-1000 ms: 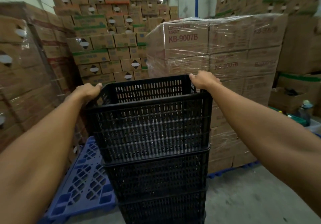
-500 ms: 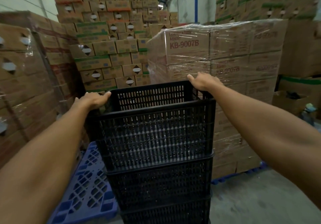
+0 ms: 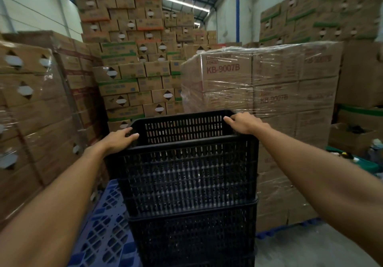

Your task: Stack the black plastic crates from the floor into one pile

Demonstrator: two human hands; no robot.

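Top black crate [image 3: 186, 163] sits nested on the pile [image 3: 192, 235], which rises from the floor beside the blue pallet [image 3: 103, 225]. Left hand [image 3: 119, 139] and right hand [image 3: 243, 122] rest spread-fingered over opposite rims, each grip loose, likely steadying and squaring it.

Both arms stretched forward; left hand [image 3: 119, 139] and right hand [image 3: 243, 122] palms down, fingers loosely spread, not gripping.

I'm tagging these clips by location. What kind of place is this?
Most likely a warehouse or storage hall. Cardboard cartons are stacked high toward a metal roof, a shrink-wrapped pallet load stands ahead, and a blue plastic pallet lies on the concrete floor beside the black crates.
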